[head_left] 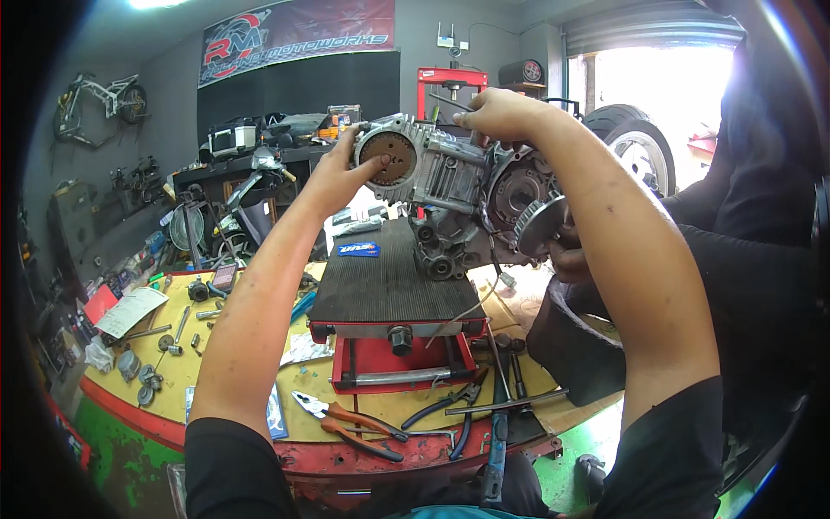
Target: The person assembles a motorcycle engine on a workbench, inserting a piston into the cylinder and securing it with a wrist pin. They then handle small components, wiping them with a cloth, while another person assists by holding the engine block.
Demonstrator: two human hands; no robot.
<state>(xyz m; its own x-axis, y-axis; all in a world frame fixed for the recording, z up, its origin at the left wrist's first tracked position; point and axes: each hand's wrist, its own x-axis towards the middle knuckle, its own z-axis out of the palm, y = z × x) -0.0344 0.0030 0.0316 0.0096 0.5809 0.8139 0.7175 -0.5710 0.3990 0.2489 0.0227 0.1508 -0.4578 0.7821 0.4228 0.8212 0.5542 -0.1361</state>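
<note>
A motorcycle engine (450, 169) rests on a ribbed black lift platform (380, 277). My left hand (331, 180) grips the edge of its cylinder head (418, 138), with the thumb on the round brown cam sprocket (386, 160). Above the cylinder, my right hand (506, 114) is closed around a thin metal rod (450, 101); its far end points left, and its kind is unclear. Just right of the open crankcase (519, 195), a co-worker's hand (569, 255) holds a toothed metal wheel (540, 227).
Orange-handled pliers (350, 424) and dark-handled pliers (445, 406) lie on the yellow bench (242, 346) before the lift. Sockets and small parts scatter leftward. A black curved piece (575, 346) and the co-worker (761, 259) are at right. A red press (452, 80) stands behind.
</note>
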